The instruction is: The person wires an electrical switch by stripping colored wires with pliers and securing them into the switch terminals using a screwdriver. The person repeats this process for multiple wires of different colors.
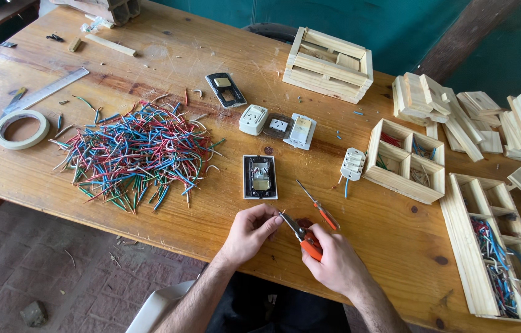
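My right hand [333, 264] grips orange-handled pliers [302, 237] near the table's front edge, jaws pointing up-left. My left hand [252, 229] pinches a short piece of wire right at the plier jaws; the wire itself is too small to make out. Just beyond the hands lie a small orange-handled screwdriver [318, 206] and a switch plate [260, 177] with a dark frame. A big heap of cut coloured wires [137, 151] spreads over the table to the left.
Sockets and switch modules [279, 126] lie mid-table, a white connector [353, 164] beside a four-compartment wooden box [406, 160]. A long divided wooden tray [493, 250] with wires sits at right, wooden blocks [457, 108] behind. A tape roll [21, 129] and metal ruler [26, 106] lie at left.
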